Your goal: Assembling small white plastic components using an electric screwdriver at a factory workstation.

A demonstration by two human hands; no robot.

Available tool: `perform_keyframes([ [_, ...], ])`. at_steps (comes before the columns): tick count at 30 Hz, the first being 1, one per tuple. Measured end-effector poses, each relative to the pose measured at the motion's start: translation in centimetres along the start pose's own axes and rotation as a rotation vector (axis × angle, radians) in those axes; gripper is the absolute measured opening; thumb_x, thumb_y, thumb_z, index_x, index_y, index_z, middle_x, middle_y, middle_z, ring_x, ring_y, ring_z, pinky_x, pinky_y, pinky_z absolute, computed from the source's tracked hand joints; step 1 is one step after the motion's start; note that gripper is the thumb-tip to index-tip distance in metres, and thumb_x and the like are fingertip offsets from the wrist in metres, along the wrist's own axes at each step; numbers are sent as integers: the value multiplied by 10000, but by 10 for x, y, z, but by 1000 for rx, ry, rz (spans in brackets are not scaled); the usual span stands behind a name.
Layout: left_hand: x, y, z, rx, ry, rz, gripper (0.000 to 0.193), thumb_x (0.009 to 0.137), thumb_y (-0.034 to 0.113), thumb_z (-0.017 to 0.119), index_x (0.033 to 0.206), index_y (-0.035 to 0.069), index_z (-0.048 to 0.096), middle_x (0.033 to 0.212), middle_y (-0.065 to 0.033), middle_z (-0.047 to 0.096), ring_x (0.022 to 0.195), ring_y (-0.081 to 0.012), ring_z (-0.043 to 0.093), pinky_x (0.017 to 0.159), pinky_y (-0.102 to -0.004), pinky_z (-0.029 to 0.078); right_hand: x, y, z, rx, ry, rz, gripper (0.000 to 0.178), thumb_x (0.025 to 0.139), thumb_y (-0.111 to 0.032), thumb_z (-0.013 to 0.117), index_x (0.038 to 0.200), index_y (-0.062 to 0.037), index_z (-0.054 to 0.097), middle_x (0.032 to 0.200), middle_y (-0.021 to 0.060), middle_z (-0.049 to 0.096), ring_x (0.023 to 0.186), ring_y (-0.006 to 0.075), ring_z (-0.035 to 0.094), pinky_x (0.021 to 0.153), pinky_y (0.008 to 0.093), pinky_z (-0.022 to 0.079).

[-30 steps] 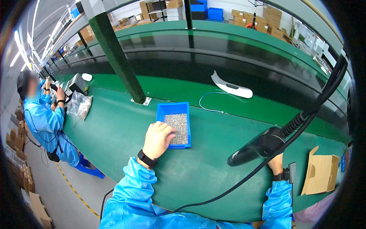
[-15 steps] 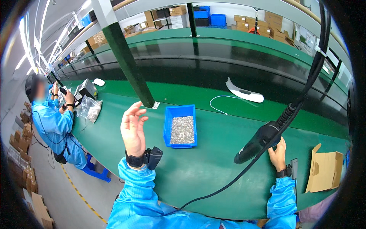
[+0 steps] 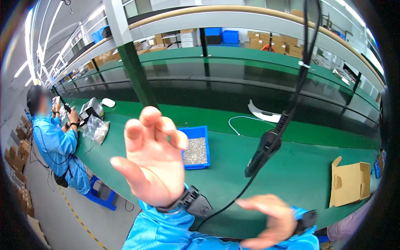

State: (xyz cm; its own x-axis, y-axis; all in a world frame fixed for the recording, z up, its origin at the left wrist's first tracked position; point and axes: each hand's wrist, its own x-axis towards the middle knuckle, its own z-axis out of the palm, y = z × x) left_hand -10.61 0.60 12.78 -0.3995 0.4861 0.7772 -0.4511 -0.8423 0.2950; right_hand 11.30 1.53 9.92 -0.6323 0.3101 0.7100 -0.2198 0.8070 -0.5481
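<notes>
My left hand is raised with the palm in view, fingers spread and slightly curled, nothing in it. It overlaps the left edge of a blue plastic bin on the table behind it. Many small silvery metal pieces fill the bin. My right hand is low, by the table's near edge, somewhat blurred, with thumb and fingers apart and nothing between them. Above it a black handheld power tool hangs from its cable, touched by neither hand. Both wrists wear black straps with a small device.
An open cardboard box stands at the right. Behind the tool lie a white curved piece and a thin white cord. A co-worker in blue sits at the left, near a clear bag. A green post rises behind my left hand.
My left hand has come nearer and larger in view, with its palm turned up. My right hand has left the spot beside the hanging tool and moved down and left. The view has shifted.
</notes>
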Motion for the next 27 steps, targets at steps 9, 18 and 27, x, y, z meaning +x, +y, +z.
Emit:
perform_keyframes([
  [9,-16,-34,16,657,-141,213,538,798,505,548,1127,88,461,1197,-160,413,1014,-229,454,718,-320,429,5,30,53,-166,49,130,637,598,-222,807,1065,60,478,852,170,606,721,281,632,616,313,516],
  [18,-13,-28,22,1376,-382,545,173,739,189,680,859,114,580,931,-97,556,790,-232,536,668,-321,454,9,29,48,-169,55,133,389,583,-141,799,838,13,550,719,115,610,598,245,622,523,304,490],
  [27,-23,-28,30,93,-272,-93,131,814,141,609,823,74,497,798,-110,557,622,-181,532,542,-279,422,1,28,46,-136,-30,133,471,622,-114,784,1009,-2,540,889,120,593,789,238,602,630,303,467],
])
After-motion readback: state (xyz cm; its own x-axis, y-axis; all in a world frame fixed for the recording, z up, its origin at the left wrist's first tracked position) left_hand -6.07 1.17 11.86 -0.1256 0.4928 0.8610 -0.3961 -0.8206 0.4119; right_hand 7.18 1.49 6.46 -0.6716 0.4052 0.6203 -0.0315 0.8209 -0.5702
